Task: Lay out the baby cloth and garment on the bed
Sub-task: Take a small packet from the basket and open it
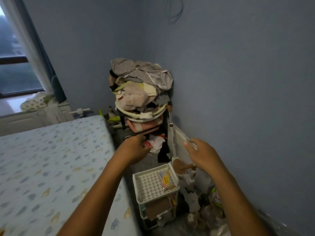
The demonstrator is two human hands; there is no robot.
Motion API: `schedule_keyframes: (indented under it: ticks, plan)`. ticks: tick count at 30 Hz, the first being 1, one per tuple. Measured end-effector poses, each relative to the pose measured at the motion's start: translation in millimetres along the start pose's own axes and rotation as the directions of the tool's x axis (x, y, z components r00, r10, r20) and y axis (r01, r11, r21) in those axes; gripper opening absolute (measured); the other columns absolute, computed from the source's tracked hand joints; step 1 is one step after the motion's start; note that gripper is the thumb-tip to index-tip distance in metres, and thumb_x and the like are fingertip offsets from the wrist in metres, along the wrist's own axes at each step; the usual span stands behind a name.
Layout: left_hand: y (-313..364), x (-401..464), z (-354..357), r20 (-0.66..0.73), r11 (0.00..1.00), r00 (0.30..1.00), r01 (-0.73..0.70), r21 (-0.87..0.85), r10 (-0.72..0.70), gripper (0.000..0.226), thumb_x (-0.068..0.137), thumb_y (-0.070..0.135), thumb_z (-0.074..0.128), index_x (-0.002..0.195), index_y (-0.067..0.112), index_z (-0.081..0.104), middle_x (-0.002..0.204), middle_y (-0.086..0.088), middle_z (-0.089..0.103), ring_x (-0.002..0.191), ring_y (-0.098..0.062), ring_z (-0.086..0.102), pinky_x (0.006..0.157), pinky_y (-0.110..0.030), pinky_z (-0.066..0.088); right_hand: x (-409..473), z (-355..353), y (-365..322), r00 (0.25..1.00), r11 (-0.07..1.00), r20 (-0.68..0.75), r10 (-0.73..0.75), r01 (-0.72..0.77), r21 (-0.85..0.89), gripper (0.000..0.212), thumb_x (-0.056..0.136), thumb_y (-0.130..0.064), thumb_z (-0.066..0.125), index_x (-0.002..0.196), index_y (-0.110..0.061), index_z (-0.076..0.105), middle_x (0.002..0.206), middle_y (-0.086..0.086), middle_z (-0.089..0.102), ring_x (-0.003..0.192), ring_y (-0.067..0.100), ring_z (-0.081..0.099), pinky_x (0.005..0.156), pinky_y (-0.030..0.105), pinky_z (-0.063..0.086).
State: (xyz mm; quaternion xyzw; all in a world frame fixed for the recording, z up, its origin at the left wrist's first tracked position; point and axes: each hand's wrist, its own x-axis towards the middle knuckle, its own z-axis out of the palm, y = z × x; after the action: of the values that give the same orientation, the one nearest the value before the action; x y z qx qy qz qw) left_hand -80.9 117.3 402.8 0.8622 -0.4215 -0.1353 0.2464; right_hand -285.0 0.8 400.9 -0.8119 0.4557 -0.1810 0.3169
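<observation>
Straight ahead, in the middle of the frame, a heap of clothes (141, 82) is piled high in the room's corner, a grey dotted piece on top and cream and pinkish pieces under it; which of these is the baby cloth or the garment cannot be told. Both bare arms reach forward from the lower edge. The left hand (136, 147) is lower centre, fingers curled loosely with nothing in it. The right hand (202, 155) is to its right, fingers bent and empty, in front of a white panel leaning on the blue wall. The bed (51, 167) fills the lower left, its patterned sheet bare. A white perforated rack (153, 186) stands on the floor between the arms.
</observation>
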Motion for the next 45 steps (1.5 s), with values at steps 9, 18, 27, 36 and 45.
schedule_keyframes:
  ticks: [9,18,27,36,45]
  plan:
    - [-28.6,93.5,111.3,0.026,0.969,0.969,0.245,0.016,-0.246,0.057,0.086,0.042,0.062,0.138,0.022,0.049,0.130,-0.007,0.062,0.107,-0.022,0.063,0.080,-0.030,0.049,128.8,63.6,81.3,0.959,1.000,0.282,0.021,-0.015,-0.022,0.051,0.096,-0.051,0.039,0.137,-0.021,0.051,0.138,0.008,0.055,0.123,0.027,0.052,0.095,0.035,0.038]
    - [-120.1,188.3,262.8,0.146,0.932,0.921,0.360,0.033,-0.361,0.054,0.086,0.045,0.060,0.135,0.025,0.049,0.133,-0.008,0.059,0.117,-0.026,0.057,0.097,-0.037,0.045,216.3,223.6,163.4,0.886,0.991,0.452,0.106,-0.134,0.029,0.024,0.095,-0.039,0.049,0.109,-0.027,0.064,0.102,-0.002,0.067,0.087,0.015,0.062,0.075,0.033,0.051]
    - [-187.8,226.9,421.0,0.321,0.854,0.833,0.507,-0.115,-0.451,0.066,0.088,0.039,0.061,0.146,0.038,0.030,0.127,-0.013,0.052,0.113,-0.030,0.055,0.092,-0.036,0.043,246.5,370.0,247.9,0.867,0.972,0.447,0.220,-0.232,-0.028,0.047,0.096,-0.028,0.051,0.142,-0.026,0.041,0.124,-0.003,0.061,0.101,-0.003,0.058,0.078,0.007,0.045]
    - [-220.6,236.0,482.5,0.331,0.818,0.880,0.452,-0.356,-0.342,0.072,0.081,0.026,0.069,0.144,0.033,0.036,0.118,-0.002,0.042,0.102,-0.019,0.053,0.084,-0.016,0.049,258.5,427.8,282.4,0.847,0.967,0.468,0.253,-0.227,-0.111,0.063,0.095,-0.021,0.052,0.149,-0.038,0.024,0.156,0.003,0.013,0.141,0.026,0.026,0.107,0.043,0.039]
    - [-228.6,214.1,431.0,0.276,0.693,0.871,0.491,-0.528,-0.406,0.071,0.078,0.014,0.078,0.138,0.037,0.048,0.130,0.010,0.057,0.097,-0.012,0.062,0.073,-0.024,0.057,277.3,414.0,260.8,0.752,0.969,0.655,0.079,-0.211,0.126,0.071,0.088,0.000,0.056,0.146,-0.035,0.036,0.150,0.002,0.036,0.137,0.021,0.036,0.112,0.037,0.034]
